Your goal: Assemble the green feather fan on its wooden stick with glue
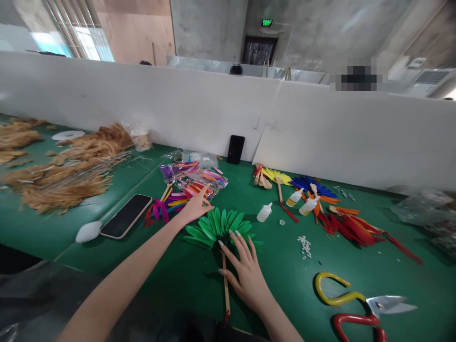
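A green feather fan point(217, 223) with a thin wooden handle point(225, 285) lies in front of me, its feathers spread in a half circle. My right hand point(245, 266) rests on the lower right of the fan, fingers apart, the fingertips touching the feathers near the top of the handle. My left hand point(197, 207) is at the fan's upper left, above the table, with the forefinger stretched out. It is beside loose coloured feathers point(162, 209) and clear packets of pink and orange feathers point(201, 183). I see nothing held in either hand.
Scissors point(374, 304) with yellow and red handles lie at the right front. Small glue bottles point(264, 212), white beads point(304, 247) and red feathers point(352, 228) lie to the right. Left are a phone point(126, 216), a white mouse-shaped object point(89, 232) and brown fibre bundles point(67, 190).
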A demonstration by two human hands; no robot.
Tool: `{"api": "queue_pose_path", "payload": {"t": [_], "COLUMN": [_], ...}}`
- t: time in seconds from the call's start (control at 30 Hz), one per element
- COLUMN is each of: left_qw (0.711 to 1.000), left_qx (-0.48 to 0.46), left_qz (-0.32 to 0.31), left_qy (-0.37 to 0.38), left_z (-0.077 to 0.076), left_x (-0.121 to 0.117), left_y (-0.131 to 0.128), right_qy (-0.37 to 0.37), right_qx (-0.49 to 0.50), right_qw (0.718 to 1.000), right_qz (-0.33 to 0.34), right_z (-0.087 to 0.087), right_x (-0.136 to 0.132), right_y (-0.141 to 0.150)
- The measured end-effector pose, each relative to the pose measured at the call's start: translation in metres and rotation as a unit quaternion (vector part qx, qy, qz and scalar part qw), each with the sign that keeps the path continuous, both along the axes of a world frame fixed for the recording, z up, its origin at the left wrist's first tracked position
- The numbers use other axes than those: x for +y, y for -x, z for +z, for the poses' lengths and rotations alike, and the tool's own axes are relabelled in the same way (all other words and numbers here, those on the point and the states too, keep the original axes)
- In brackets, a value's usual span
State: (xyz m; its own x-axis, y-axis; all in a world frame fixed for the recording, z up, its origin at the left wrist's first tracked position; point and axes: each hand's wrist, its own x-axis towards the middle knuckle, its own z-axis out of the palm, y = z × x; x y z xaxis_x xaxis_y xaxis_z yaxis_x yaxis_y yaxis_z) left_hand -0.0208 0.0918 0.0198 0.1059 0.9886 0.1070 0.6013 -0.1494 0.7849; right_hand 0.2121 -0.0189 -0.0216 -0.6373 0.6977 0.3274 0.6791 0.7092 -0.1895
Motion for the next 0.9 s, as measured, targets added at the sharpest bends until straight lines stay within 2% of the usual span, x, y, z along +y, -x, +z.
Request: {"api": "queue_pose_path", "payload": {"t": [0.2,0.5,0.77,0.9], "left_qw": [1.000,1.000,1.000,0.998], "left_qx": [-0.014,-0.009,0.005,0.015], "left_qz": [0.022,0.018,0.026,0.036], "left_qy": [-0.010,-0.023,-0.014,-0.044], "left_z": [-0.002,-0.001,-0.009,-0.009], "left_x": [-0.001,0.003,0.002,0.006], "left_y": [-0.001,-0.004,-0.007,-0.005], "right_qy": [-0.003,0.002,0.001,-0.002], "right_qx": [-0.004,-0.010,-0.004,0.009], "right_qw": [1.000,1.000,1.000,1.000], "right_qz": [0.003,-0.005,-0.002,-0.003], "right_z": [0.000,-0.001,-0.001,0.001], "right_x": [0.000,0.000,0.000,-0.001], "right_y": [0.000,0.000,0.001,0.001]}}
